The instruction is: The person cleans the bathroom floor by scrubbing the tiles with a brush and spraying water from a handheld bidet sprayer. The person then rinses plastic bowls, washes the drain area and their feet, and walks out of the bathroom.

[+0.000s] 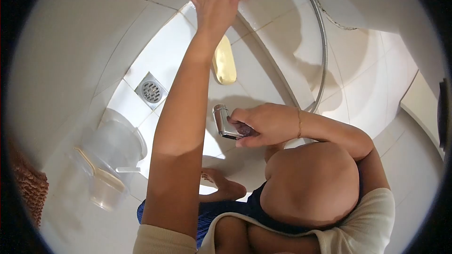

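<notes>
My left hand (215,1) reaches out to the top of the view, near the raised ledge, its fingers spread. Whether the small white thing at its fingertips is touched cannot be made out. Lower down, my right hand (263,124) is wrapped round a chrome spray head (225,123), which points to the left. A metal hose (324,51) curves down at the right and passes behind my right wrist. On the tiles between my hands lies a pale yellow oblong object (225,63), partly behind my left forearm.
A square floor drain (151,91) is set in the tiles left of my forearm. At the lower left stands a clear container (115,146) with a clear scoop (106,188). A brown textured cloth (30,186) shows at the left edge. My bent knee and bare foot are below.
</notes>
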Available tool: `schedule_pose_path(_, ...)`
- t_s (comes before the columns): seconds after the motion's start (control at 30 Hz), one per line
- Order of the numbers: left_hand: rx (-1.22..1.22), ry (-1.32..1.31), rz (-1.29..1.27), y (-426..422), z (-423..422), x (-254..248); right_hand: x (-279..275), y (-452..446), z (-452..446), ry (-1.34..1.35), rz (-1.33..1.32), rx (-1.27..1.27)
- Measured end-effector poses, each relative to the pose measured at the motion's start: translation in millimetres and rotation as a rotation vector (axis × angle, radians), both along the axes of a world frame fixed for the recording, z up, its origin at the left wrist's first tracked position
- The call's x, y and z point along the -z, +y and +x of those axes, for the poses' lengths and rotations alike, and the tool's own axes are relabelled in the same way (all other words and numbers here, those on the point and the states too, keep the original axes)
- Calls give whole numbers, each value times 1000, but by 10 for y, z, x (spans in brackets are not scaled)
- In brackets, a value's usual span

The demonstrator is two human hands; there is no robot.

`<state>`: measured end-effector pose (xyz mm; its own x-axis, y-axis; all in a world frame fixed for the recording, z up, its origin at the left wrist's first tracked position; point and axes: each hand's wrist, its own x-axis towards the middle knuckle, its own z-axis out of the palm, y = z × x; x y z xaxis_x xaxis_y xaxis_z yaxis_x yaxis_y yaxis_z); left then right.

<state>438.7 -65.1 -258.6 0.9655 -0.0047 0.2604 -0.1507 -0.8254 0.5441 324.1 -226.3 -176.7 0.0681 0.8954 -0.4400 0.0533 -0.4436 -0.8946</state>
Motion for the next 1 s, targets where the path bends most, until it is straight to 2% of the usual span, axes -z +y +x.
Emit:
schedule_pose_path(0.2, 33, -29, 209, 38, -34, 100, -10, -14, 24, 5, -17, -5)
schedule_pose_path(0.43, 6, -96, 135, -45, -202, 16, -16, 2, 36, 18, -44, -25)
schedule_pose_path(0.5, 82, 25, 288, -72, -215, 14, 13, -7, 23, 3, 11, -12)
schedule_pose_path(0.63, 110, 27, 430, -102, -221, -4, 10, -21, 26, 5, 14, 3)
schedule_pose_path(0.7, -7, -151, 636, -77, -208, 25, 2, -22, 22, 15, 21, 18)
schedule_pose_path(0.73, -8, -148, 635, -64, -222, 31, -1, -18, 20, 18, 20, 17)
schedule_pose_path(0.8, -35, -58, 387, -36, -249, 38, -4, -5, 20, -10, 8, 3)
schedule_pose_path(0.93, -40, -14, 231, 12, -258, 110, 17, 14, 10, -10, 5, 1)
schedule_pose_path(1.0, -109, 166, -329, 49, -232, 154, 19, 21, 4, -14, 5, 1)
